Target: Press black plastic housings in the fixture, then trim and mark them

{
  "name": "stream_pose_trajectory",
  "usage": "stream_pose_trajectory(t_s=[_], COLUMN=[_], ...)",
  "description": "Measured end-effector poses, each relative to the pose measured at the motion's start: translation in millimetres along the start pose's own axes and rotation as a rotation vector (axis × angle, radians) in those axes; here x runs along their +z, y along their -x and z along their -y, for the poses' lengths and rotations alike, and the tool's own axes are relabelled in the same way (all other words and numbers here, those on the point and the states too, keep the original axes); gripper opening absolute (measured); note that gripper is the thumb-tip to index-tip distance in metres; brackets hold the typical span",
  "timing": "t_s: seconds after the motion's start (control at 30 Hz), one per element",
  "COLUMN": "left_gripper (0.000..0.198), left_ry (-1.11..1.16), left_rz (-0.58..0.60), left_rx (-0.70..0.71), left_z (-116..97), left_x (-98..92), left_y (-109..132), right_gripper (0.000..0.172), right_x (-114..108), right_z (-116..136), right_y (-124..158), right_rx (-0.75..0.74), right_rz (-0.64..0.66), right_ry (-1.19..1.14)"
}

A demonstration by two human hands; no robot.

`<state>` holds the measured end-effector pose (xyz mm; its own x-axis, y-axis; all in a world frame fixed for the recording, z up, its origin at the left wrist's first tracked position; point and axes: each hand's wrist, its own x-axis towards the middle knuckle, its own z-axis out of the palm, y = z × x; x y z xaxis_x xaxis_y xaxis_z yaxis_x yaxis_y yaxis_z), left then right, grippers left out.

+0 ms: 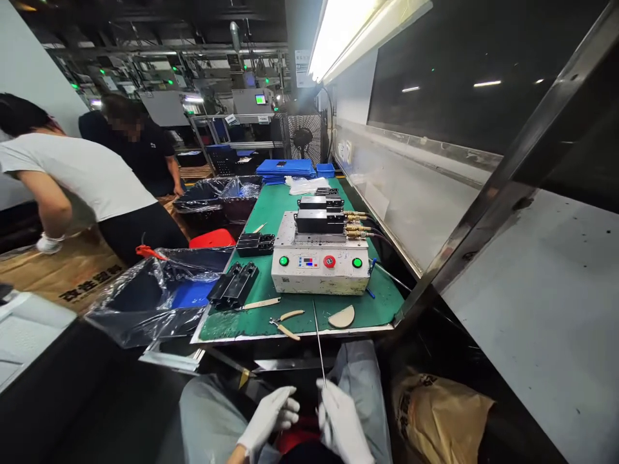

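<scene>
Both my hands wear white gloves and sit low in my lap, below the front edge of the green mat (251, 319). My right hand (341, 422) is closed round the lower end of a thin metal rod (318, 338) that stands up over the mat's edge. My left hand (271, 415) is beside it with fingers curled, and nothing shows in it. On the mat stands a white machine (319, 267) with green buttons and a red one, black blocks on top. In front of it lie cutters (285, 325), a flat wooden piece (341, 317) and black plastic parts (235, 285).
A blue bin lined with clear plastic (159, 296) stands left of the mat. Two people bend over at the far left, one in a white shirt (82, 174). Blue trays (285, 167) and a fan (302, 138) are at the far end. A brown bag (435, 412) sits right of my knees.
</scene>
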<state>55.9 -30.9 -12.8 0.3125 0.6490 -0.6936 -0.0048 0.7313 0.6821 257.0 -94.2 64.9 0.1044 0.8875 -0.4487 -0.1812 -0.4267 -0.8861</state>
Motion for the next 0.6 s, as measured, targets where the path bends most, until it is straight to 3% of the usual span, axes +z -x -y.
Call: stream_pose_trajectory(t_s=[0.07, 0.13, 0.2, 0.3, 0.4, 0.5, 0.6], left_gripper=[0.104, 0.102, 0.098, 0.094, 0.096, 0.101, 0.103], left_ry=[0.009, 0.027, 0.049, 0.076, 0.093, 0.128, 0.19], left_rz=[0.013, 0.014, 0.0, -0.035, -0.066, -0.119, -0.19], left_rx=[0.021, 0.043, 0.05, 0.038, 0.061, 0.103, 0.127], left_z=[1, 2, 3, 7, 10, 12, 11], left_x=[0.8, -2.1, -8.1, -17.7, -23.3, -26.4, -29.4], left_y=[3, 7, 11, 17, 22, 25, 26], right_gripper=[0.072, 0.052, 0.042, 0.058, 0.083, 0.079, 0.076], right_x=[4, 8, 16, 40, 65, 78, 81], right_z=[29, 62, 93, 124, 134, 131, 130], right_y=[-28, -52, -70, -92, -114, -135, -151], right_rx=[-0.078, -0.191, -0.33, -0.573, -0.644, -0.635, -0.625], right_rz=[-0.133, -0.299, -0.345, -0.162, 0.033, 0.134, 0.143], right_ry=[0.333, 0.758, 1.052, 1.287, 1.496, 1.685, 1.791])
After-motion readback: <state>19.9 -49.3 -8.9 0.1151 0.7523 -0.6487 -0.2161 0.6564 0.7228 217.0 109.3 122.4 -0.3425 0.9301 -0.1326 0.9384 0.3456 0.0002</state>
